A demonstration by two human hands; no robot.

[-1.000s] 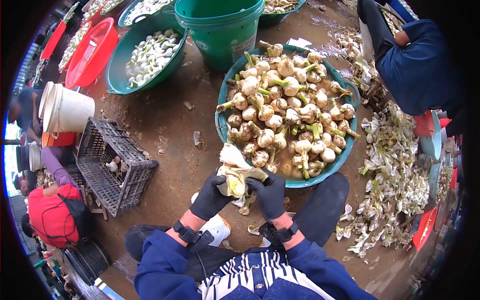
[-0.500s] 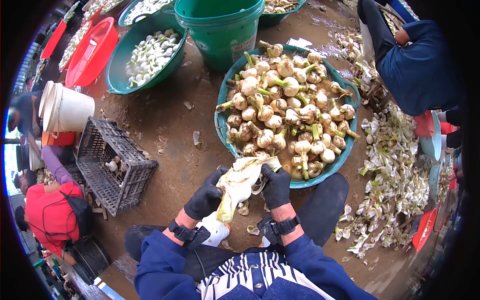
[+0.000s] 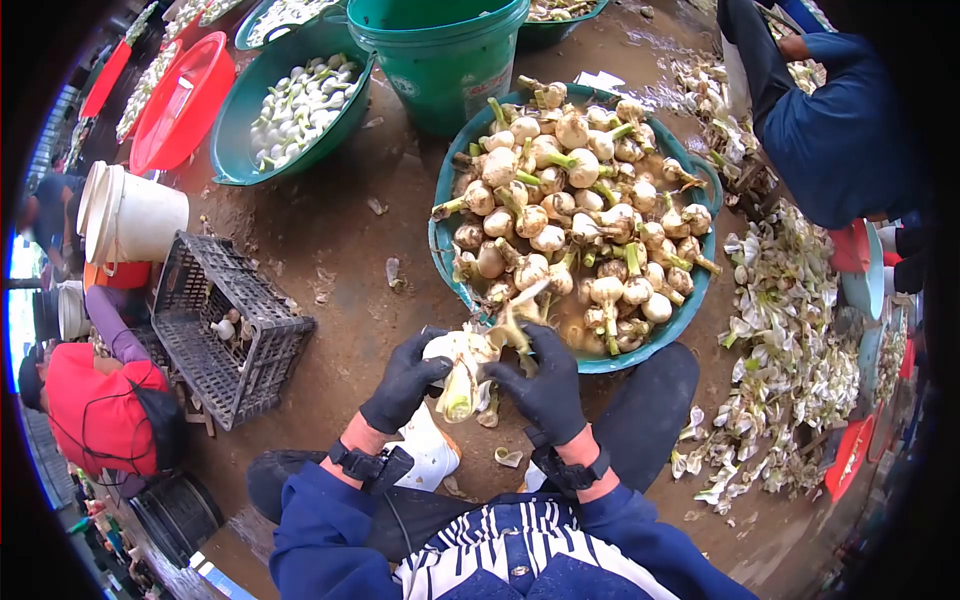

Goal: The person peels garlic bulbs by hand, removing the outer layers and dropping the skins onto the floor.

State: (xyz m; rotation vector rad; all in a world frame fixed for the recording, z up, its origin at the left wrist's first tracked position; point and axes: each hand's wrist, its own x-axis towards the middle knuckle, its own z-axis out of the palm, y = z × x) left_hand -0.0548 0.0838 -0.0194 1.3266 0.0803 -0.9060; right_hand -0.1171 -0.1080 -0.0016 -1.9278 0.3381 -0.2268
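Note:
In front of my lap, my left hand point(image 3: 403, 382) is closed around a garlic bulb point(image 3: 462, 352), whose cut stem points down towards me. Black gloves cover both hands. My right hand point(image 3: 545, 385) grips a loose, brownish strip of skin point(image 3: 517, 322) at the bulb's right side, its thumb reaching towards the stem. Just beyond my hands stands a blue-green basin point(image 3: 712, 190), heaped with unpeeled, dirty bulbs point(image 3: 585, 230) in murky water.
Peeled white bulbs lie in a green basin point(image 3: 228, 150) at upper left, beside a tall green bucket point(image 3: 440, 75). A black crate point(image 3: 240, 340) and white buckets point(image 3: 145, 215) stand left. Skins point(image 3: 790, 360) cover the right floor. Co-workers point(image 3: 105, 410) point(image 3: 840, 130) sit on both sides.
A strip of skin has come away from the bulb and rises from my right hand. More of the bulb's white surface shows, and my right hand has turned inward.

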